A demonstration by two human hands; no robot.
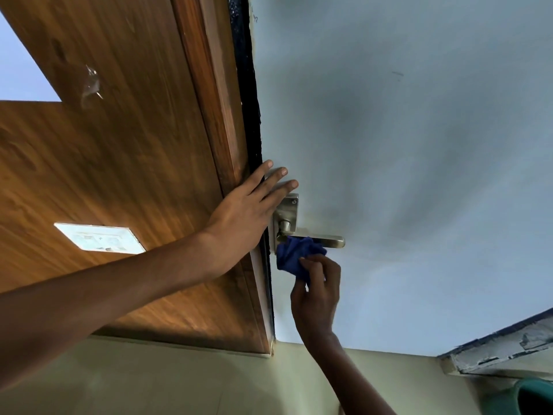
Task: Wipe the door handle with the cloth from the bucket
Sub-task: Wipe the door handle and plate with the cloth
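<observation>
A metal lever door handle (pixel 330 240) on its square plate (pixel 288 211) sits at the left edge of a pale grey-blue door (pixel 404 145). A crumpled blue cloth (pixel 294 256) presses against the underside of the lever near its pivot, with my right hand (pixel 317 290) shut on it from below. My left hand (pixel 248 211) lies flat with fingers spread across the door edge and the wooden frame, just above the plate. The green bucket (pixel 532 398) shows partly at the bottom right corner.
A brown wooden door frame and panel (pixel 134 163) fill the left, with a white switch plate (pixel 100 238) on it. A dark gap runs between frame and door. Pale floor tiles (pixel 179 384) lie below. A chipped white ledge (pixel 502 351) juts in at the lower right.
</observation>
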